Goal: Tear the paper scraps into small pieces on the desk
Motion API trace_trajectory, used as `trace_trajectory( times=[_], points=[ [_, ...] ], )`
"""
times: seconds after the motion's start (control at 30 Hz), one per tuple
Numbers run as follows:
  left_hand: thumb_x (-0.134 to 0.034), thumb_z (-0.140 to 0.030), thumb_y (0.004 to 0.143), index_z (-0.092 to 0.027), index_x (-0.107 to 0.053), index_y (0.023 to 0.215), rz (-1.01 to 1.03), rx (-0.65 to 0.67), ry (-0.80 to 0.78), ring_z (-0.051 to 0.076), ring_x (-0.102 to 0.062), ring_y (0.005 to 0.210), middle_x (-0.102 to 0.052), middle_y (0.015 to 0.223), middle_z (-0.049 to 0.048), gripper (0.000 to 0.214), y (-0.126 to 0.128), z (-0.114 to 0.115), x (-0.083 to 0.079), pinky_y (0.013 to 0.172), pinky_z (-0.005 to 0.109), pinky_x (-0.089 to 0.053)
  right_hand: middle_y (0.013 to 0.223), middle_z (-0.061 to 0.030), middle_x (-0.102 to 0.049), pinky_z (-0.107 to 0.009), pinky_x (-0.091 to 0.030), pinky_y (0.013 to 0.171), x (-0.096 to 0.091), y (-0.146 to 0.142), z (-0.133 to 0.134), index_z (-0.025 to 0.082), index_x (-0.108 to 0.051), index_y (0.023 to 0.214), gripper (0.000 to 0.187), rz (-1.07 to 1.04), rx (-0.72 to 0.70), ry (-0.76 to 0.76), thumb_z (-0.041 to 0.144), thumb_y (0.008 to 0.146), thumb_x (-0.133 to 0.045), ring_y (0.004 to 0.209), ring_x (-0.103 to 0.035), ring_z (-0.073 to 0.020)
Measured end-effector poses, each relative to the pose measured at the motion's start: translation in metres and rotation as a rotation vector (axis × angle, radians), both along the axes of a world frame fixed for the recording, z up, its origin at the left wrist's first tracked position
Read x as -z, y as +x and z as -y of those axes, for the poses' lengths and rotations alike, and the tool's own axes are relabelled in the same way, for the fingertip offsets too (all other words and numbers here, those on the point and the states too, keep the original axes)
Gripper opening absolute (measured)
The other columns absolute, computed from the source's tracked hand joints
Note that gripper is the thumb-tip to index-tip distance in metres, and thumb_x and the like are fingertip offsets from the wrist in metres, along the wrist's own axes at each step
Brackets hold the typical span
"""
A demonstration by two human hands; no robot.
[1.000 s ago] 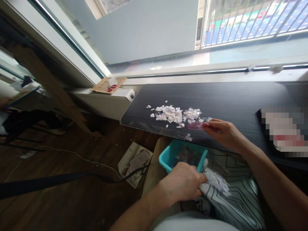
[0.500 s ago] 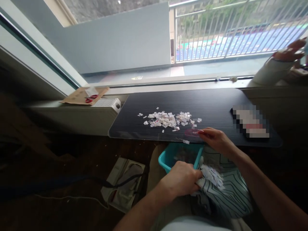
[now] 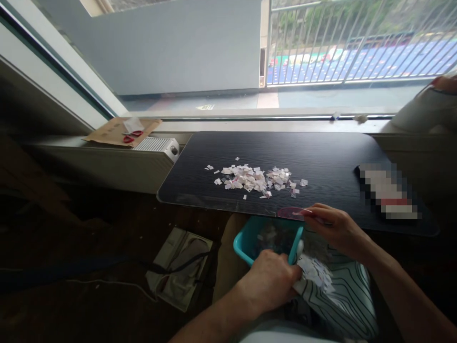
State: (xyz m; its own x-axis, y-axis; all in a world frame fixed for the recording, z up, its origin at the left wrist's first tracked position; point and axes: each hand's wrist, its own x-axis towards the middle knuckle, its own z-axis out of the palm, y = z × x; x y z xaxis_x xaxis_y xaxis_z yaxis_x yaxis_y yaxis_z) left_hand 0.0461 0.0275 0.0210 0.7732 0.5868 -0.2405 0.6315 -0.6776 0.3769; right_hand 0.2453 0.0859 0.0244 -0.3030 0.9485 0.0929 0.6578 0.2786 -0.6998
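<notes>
My left hand [image 3: 269,278] is closed at the near rim of a turquoise plastic basket [image 3: 243,243], its thumb by the edge of a patterned bag [image 3: 352,305]. Small dark and pale bits lie inside the basket, blurred. White paper scraps [image 3: 316,272] rest in the bag's opening. Between the fingers of my right hand [image 3: 332,224] is a pink see-through oval plastic piece [image 3: 290,213], held flat at the table's front edge just above the basket. A loose pile of small white paper pieces [image 3: 250,177] is spread over the black table [image 3: 321,152].
On the table's right lies a phone-like object [image 3: 387,193], blurred out. Red-handled scissors [image 3: 132,136] sit on a brown envelope [image 3: 103,133] by the window. A beige bag [image 3: 178,271] is on the dark floor at left. Another person's sleeve [image 3: 421,107] shows at far right.
My right hand has drawn the pink piece toward me to the table's front edge. A white scrap near that edge is gone from the tabletop. My left hand keeps its hold.
</notes>
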Motion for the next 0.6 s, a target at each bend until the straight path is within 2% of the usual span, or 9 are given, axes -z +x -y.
trace_trajectory(
  times=[0.2, 0.37, 0.53, 0.6],
  points=[
    [-0.062, -0.028, 0.076, -0.017, -0.061, 0.083, -0.01, -0.071, 0.0, 0.022, -0.06, 0.07, -0.063, 0.076, 0.0065, 0.013, 0.007, 0.016, 0.005, 0.066, 0.032, -0.048, 0.08, -0.0031, -0.062, -0.023, -0.043, 0.058, 0.002, 0.005, 0.009, 0.02, -0.067, 0.088, 0.022, -0.016, -0.032, -0.046, 0.035, 0.086, -0.05, 0.064, -0.055, -0.0125],
    [-0.062, -0.028, 0.076, -0.017, -0.061, 0.084, -0.05, -0.076, -0.046, 0.023, -0.06, 0.069, -0.062, 0.076, 0.0067, 0.014, 0.014, 0.027, 0.014, 0.063, 0.032, -0.048, 0.08, -0.0032, -0.063, -0.023, -0.043, 0.057, -0.001, 0.003, 0.022, 0.021, -0.066, 0.086, 0.022, -0.007, -0.055, -0.062, 0.034, 0.086, -0.048, 0.065, -0.056, -0.0131],
    [-0.061, -0.026, 0.077, -0.017, -0.06, 0.087, -0.074, -0.044, -0.045, 0.023, -0.061, 0.07, -0.062, 0.075, 0.0064, 0.014, 0.017, 0.034, 0.017, 0.059, 0.032, -0.047, 0.084, -0.0033, -0.066, -0.023, -0.045, 0.061, -0.007, -0.006, 0.013, 0.022, -0.067, 0.094, 0.023, 0.131, -0.211, -0.012, 0.025, 0.086, -0.046, 0.07, -0.059, -0.0142],
    [-0.06, -0.025, 0.077, -0.017, -0.06, 0.086, -0.087, -0.048, -0.034, 0.023, -0.061, 0.07, -0.062, 0.075, 0.0063, 0.012, 0.015, 0.039, 0.017, 0.059, 0.031, -0.047, 0.084, -0.0034, -0.067, -0.024, -0.044, 0.062, -0.009, -0.007, 0.008, 0.023, -0.068, 0.093, 0.024, 0.182, -0.227, 0.04, 0.023, 0.085, -0.046, 0.071, -0.06, -0.0149]
  ],
)
